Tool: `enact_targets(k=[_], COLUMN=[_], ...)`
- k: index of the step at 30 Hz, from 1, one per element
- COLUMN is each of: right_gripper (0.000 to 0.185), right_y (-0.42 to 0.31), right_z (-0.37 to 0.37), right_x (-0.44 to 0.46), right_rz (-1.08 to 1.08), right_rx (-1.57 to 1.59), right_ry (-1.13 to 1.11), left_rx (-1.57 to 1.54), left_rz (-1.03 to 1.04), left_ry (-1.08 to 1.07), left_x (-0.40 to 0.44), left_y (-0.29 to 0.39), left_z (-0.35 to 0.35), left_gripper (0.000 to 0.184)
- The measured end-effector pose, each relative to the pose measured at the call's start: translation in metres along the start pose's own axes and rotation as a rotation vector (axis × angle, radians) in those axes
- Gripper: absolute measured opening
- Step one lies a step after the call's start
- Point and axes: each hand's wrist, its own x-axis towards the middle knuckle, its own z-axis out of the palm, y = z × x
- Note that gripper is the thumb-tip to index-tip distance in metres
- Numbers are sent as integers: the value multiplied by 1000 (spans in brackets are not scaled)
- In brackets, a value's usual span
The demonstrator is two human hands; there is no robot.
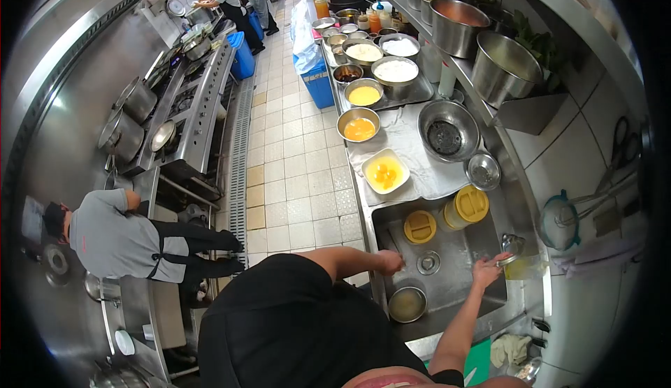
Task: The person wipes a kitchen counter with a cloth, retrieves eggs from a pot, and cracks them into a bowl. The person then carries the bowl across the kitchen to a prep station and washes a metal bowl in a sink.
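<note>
My left hand [391,262] is closed above the left edge of the metal sink [447,280]. A thin thing seems to stick out of its fingers, too small to name. My right hand [487,271] reaches to the sink's wall side, its fingers closed at the metal faucet [512,244]. Below my left hand, a round metal bowl [407,304] with cloudy liquid stands in the sink. Two containers with yellow lids, one upright [420,227] and one larger, tilted [467,207], stand at the sink's far end, near the drain [428,263].
Beyond the sink are a white bowl of egg yolks [386,171], a bowl of beaten egg [359,125] and a large steel bowl [449,131]. Steel pots [507,69] line the shelf at right. A co-worker [126,234] stands left by the stoves; others are farther back.
</note>
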Motion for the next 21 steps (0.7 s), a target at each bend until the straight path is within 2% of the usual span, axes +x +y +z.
enact_targets(k=[2, 3, 5, 8, 9, 11, 13, 14, 16, 18, 19, 21], right_gripper=[81, 80, 74, 65, 62, 46, 47, 58, 58, 60, 62, 58], right_y=[-2, -4, 22, 30, 27, -15, 44, 30, 54, 37, 32, 32], right_z=[4, 5, 48, 55, 47, -10, 125, 116, 176, 153, 140, 134], right_x=[-1, -3, 3, 0, -3, -39, -83, -98, -146, -170, -184, -189], right_rz=[83, 122, 66, 14, 0, 28, 237, 552, 865, 799, 774, 670], right_rx=[173, 259, 360, 417, 421, 352, 278, 364, 855, 787, 751, 626], right_ry=[-104, -156, -58, 41, 68, -49, -578, -953, -923, -830, -784, -641], left_rx=[-8, -4, -63, -179, -221, -214, -242, -268, -296, -306, -302, -300], left_rz=[-57, 14, -10, -21, -19, 61, 86, 72, 79, 123, 70, 124], left_ry=[42, 86, 154, 247, 279, 292, 296, 301, 312, 310, 278, 333], left_x=[-4, -13, -7, -1, 1, 11, 6, 1, -10, -19, -22, -22], left_y=[-22, -21, -26, -23, -22, -20, -9, 4, 24, 35, 38, 39], left_z=[18, 7, 15, 12, 7, 2, -6, -18, -43, -54, -57, -54], left_gripper=[24, 24, 24, 26, 26, 28, 31, 33, 39, 46, 49, 45])
